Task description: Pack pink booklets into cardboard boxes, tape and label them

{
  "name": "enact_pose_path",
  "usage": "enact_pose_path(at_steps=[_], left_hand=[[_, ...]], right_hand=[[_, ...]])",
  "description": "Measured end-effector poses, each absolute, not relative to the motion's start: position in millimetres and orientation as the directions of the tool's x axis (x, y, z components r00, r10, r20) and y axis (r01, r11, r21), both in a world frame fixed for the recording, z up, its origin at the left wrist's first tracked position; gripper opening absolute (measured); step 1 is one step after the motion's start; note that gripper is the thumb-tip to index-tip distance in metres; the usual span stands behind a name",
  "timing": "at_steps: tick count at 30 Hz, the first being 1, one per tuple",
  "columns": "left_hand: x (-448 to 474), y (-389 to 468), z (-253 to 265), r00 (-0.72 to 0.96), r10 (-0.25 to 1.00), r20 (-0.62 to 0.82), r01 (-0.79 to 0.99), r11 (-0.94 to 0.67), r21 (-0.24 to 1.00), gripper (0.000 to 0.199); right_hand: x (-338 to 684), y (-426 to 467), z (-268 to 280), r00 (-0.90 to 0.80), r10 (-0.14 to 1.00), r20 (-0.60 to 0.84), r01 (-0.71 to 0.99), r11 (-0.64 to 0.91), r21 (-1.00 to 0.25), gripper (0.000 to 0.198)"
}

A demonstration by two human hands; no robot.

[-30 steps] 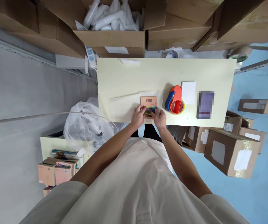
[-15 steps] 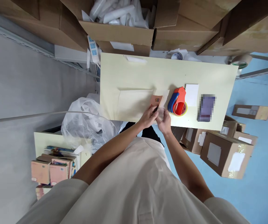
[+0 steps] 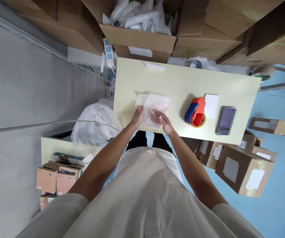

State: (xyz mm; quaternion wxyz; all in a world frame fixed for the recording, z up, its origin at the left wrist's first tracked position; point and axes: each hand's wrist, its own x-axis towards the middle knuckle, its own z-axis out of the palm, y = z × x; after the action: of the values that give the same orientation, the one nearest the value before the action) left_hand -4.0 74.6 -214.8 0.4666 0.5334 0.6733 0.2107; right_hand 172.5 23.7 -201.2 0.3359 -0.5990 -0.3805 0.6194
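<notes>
Stretching beneath the tape dispenser [image 3: 195,113], the pale counter [image 3: 177,81] is taking up the middle ground. Beyond the dispenser and to its left, an open carton [image 3: 137,38] is holding white rolled pieces [image 3: 142,18]. Far to the dispenser's left, past the counter's end, a clear plastic bag [image 3: 90,134] is bunching up. Nearer, left of the dispenser and apart from it, whitish see-through wrapping [image 3: 154,98] is lying on the counter, its layers overlapping and creasing; a pinkish thing [image 3: 161,105] is showing faintly through its right part, the outline blurring. Farther from the dispenser, the left hand [image 3: 138,116] is touching the wrapping's left side, its fingers staying close together; I cannot tell whether it is pinching the sheet. Nearer the dispenser, the right hand [image 3: 165,123] is curving loosely, its fingertips touching the wrapping beside the pinkish thing; its grip I cannot tell either. Right of the dispenser, a blurred purple rectangle [image 3: 226,120] is lying flat; between them, a smaller white card [image 3: 211,105] is lying too.
</notes>
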Motion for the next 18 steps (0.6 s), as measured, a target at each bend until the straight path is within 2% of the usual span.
enact_pose_path(at_steps=[2,4,6,8,11,13,15,18], left_hand=[[-4.6,70.8,-208.5,-0.042,0.943,-0.331,0.602,0.288,0.745,0.058],[2.8,65.5,-203.3,0.068,0.968,-0.242,0.646,0.142,0.750,0.051],[14.7,61.2,-202.9,0.208,0.946,-0.248,0.662,0.050,0.748,0.044],[25.1,59.7,-207.6,0.221,0.915,-0.338,0.697,0.094,0.711,0.037],[30.0,61.8,-216.7,0.174,0.885,-0.432,0.710,0.191,0.678,0.035],[27.6,63.5,-219.8,0.173,0.881,-0.441,0.680,0.217,0.700,0.035],[25.7,63.7,-220.3,0.150,0.876,-0.458,0.639,0.268,0.721,0.038],[32.3,60.0,-220.6,0.129,0.849,-0.512,0.553,0.367,0.748,0.044]], right_hand=[[171.7,23.6,-204.1,-0.046,0.870,-0.491,0.042,-0.490,-0.871,0.065],[171.3,23.2,-206.7,-0.042,0.877,-0.478,0.040,-0.477,-0.878,0.062],[171.1,21.6,-209.2,-0.045,0.890,-0.453,0.033,-0.452,-0.892,0.056],[171.0,17.5,-212.1,0.032,0.906,-0.422,0.089,-0.423,-0.902,0.049],[169.0,7.6,-218.3,0.332,0.857,-0.396,0.228,-0.480,-0.847,0.048],[166.8,1.7,-222.6,0.439,0.783,-0.440,0.171,-0.554,-0.815,0.055],[167.4,-1.1,-225.0,0.428,0.746,-0.510,0.051,-0.583,-0.811,0.060],[181.4,0.3,-220.2,0.411,0.733,-0.542,-0.059,-0.572,-0.818,0.051]])
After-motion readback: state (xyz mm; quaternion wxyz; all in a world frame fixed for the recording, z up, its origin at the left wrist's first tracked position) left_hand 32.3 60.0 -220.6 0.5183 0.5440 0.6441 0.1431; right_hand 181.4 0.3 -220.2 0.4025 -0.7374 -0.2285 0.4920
